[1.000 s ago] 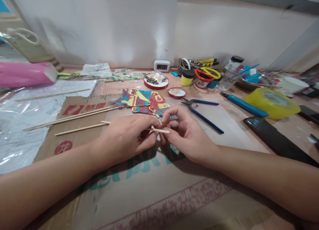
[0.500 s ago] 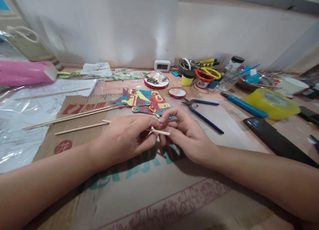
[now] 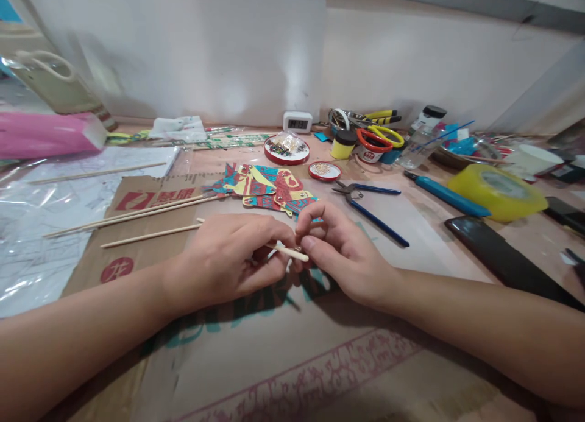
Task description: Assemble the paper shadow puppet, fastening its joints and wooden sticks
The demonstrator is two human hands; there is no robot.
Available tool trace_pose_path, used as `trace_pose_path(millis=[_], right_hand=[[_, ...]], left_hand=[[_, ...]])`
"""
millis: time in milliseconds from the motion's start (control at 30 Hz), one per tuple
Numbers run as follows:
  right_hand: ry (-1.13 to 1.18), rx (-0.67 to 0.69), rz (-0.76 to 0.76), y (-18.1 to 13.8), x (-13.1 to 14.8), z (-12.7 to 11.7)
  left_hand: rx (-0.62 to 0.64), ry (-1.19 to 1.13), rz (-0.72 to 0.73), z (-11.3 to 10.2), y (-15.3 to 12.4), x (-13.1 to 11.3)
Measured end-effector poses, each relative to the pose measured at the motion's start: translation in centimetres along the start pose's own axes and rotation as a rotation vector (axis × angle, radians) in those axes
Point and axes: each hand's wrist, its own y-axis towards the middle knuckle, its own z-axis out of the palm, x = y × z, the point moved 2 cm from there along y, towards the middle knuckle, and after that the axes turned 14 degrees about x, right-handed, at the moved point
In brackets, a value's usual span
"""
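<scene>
My left hand is closed around a thin wooden stick, whose blunt end juts out to the right past the fingertips. Close against that end, my right hand is pinched, thumb near the other fingers; a tiny shiny bit shows there, too small to name. Just beyond both hands lies a jointed, painted paper figure in red, blue and yellow with metal fasteners. Beneath the hands is a cardboard sheet with green and red print. Several more sticks lie to the left.
Blue-handled pliers lie right of the figure. Farther back are a lid of beads, a smaller lid, a clock and a yellow jar. On the right lie a blue cutter, a tape roll and a black object.
The stick's free end has tipped downward and shifted slightly left, away from my right thumb. My right fingers have drawn closer together. The things on the table stay put.
</scene>
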Motion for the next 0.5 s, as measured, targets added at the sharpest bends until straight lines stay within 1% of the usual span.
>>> trace_pose_path(millis=[267, 500], right_hand=[[0.041, 0.02, -0.028, 0.06, -0.16, 0.03], [0.053, 0.036, -0.025, 0.16, -0.28, -0.03]], left_hand=[[-0.005, -0.005, 0.008, 0.13, -0.08, 0.13], [0.008, 0.012, -0.015, 0.03, -0.04, 0.12]])
